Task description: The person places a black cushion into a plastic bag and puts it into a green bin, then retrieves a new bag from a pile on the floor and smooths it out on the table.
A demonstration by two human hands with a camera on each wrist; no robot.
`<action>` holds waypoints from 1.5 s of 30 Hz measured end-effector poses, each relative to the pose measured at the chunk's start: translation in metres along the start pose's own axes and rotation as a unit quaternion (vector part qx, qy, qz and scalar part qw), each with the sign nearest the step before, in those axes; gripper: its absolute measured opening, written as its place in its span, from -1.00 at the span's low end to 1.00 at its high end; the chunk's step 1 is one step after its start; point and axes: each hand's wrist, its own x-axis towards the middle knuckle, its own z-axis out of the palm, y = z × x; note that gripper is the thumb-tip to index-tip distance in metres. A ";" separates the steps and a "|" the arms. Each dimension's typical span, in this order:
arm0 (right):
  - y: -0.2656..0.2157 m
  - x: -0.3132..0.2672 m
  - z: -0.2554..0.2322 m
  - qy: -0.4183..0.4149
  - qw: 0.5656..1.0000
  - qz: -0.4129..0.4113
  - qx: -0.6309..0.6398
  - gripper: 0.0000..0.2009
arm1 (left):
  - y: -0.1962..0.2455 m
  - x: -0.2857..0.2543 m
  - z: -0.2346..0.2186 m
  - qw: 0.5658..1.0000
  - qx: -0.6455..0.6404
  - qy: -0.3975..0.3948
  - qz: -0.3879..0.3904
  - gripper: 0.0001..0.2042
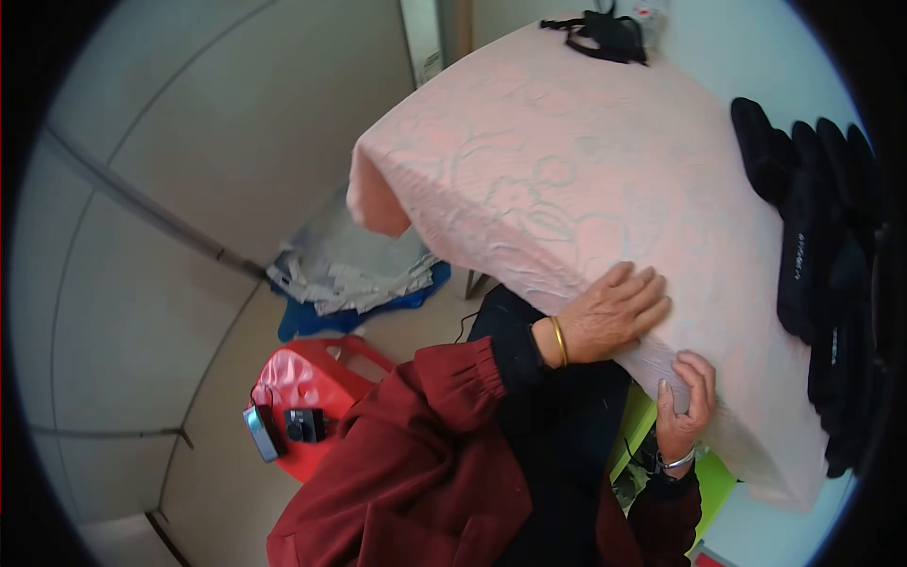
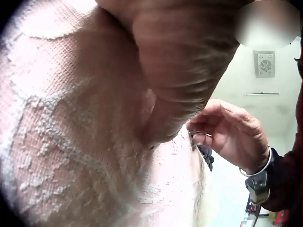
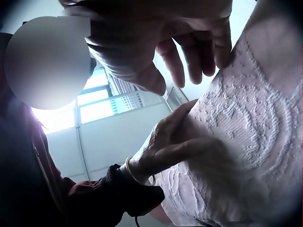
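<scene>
A pink towel-like cloth [image 1: 567,161] with raised floral lines is draped over a table, its near side hanging down. My left hand [image 1: 609,317], with a gold bracelet at the wrist, rests palm down on the cloth near its front edge, fingers stretched forward. To the right, my right hand [image 1: 687,406], wearing a silver bracelet, is at the same edge with its fingers loosely bent. In the right wrist view, the thumb of the right hand [image 3: 184,52] stands apart from the fingers, whose tips are close to the cloth [image 3: 251,109]. The left palm is partly hidden.
Black padded items [image 1: 808,255] line the right side. A black strapped item [image 1: 609,36] lies at the cloth's far end. Left of the person, a red stool [image 1: 298,373] holds a small black device [image 1: 304,425]. White strips [image 1: 350,288] lie over blue material on the floor.
</scene>
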 end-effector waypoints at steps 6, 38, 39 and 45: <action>-0.016 0.033 0.011 -0.061 0.994 -0.051 -0.079 -0.68 | -0.008 -0.049 -0.022 0.995 -0.084 0.041 0.023 -0.29; -0.019 0.110 0.091 -0.201 0.938 -0.144 -0.243 -0.13 | -0.070 -0.207 -0.045 0.823 -0.247 0.352 -0.372 -0.80; -0.019 0.110 0.089 -0.209 0.936 -0.143 -0.245 -0.12 | -0.078 -0.212 -0.041 0.823 -0.244 0.355 -0.371 -0.80; -0.033 0.129 0.101 -0.261 0.925 -0.116 -0.252 -0.08 | -0.161 -0.289 0.007 0.497 -0.338 0.605 -0.523 -0.75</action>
